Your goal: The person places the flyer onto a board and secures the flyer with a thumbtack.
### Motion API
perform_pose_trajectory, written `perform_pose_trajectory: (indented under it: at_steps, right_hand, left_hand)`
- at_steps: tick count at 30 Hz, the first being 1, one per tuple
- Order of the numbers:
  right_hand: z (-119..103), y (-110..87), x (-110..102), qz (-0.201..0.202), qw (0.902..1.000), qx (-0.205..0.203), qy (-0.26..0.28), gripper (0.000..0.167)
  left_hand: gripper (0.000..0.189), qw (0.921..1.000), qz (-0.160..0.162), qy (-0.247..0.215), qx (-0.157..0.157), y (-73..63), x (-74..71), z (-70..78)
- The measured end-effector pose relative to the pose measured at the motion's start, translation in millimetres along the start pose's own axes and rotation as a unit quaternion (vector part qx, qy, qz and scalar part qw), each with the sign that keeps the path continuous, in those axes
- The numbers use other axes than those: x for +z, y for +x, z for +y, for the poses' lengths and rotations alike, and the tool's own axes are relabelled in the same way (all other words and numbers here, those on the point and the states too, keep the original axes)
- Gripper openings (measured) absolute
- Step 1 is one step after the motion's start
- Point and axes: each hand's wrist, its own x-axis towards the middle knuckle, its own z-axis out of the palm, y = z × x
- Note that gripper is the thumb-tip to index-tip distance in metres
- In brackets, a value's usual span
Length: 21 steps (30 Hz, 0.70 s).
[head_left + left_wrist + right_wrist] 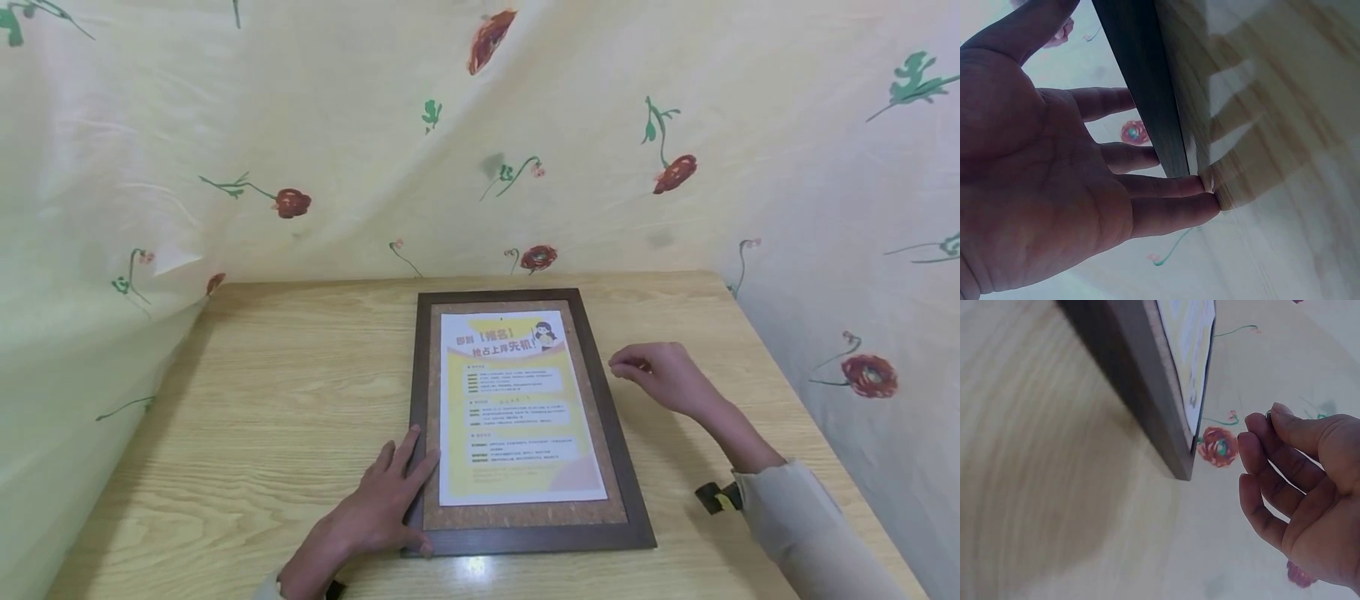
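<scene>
A cork board (525, 516) in a dark brown frame (619, 446) lies flat on the table, with a yellow-and-white printed poster (517, 417) on its cork. A small dark dot, like a tack head, marks the poster's top middle. My left hand (382, 504) rests with spread fingers on the frame's lower left, thumb at the bottom corner; in the left wrist view its fingers (1175, 212) touch the frame's side. Right of the frame, apart from it, my right hand (667, 375) pinches a tiny dark tack-like piece (1268, 415) between thumb and forefinger, mostly hidden.
The light wood table (300, 375) extends on both sides of the board. A cream cloth with printed flowers (337, 125) hangs behind it and along both sides. A dark strap-like piece (718, 497) sits at my right cuff.
</scene>
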Motion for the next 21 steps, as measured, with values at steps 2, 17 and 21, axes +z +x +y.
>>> perform_pose_trajectory:
  at_steps: [2, 17, 21]
  right_hand:
    - [-2.3, 6.5, 0.6, -0.004, 1.0000, 0.001, -0.001, 0.011]
    - [-24.2, 51.1, 6.9, -0.022, 0.9993, -0.009, 0.029, 0.013]
    - [-28.2, 63.1, 7.6, -0.017, 0.9993, -0.019, 0.028, 0.013]
  left_hand:
    - [0.115, 1.0000, -0.001, -0.001, 0.000, 0.2, 0.4, -0.6]
    - [0.117, 1.0000, 0.000, 0.007, 0.004, 0.8, 0.8, -0.8]
    - [0.117, 1.0000, 0.000, 0.005, 0.004, 0.7, 0.7, -0.5]
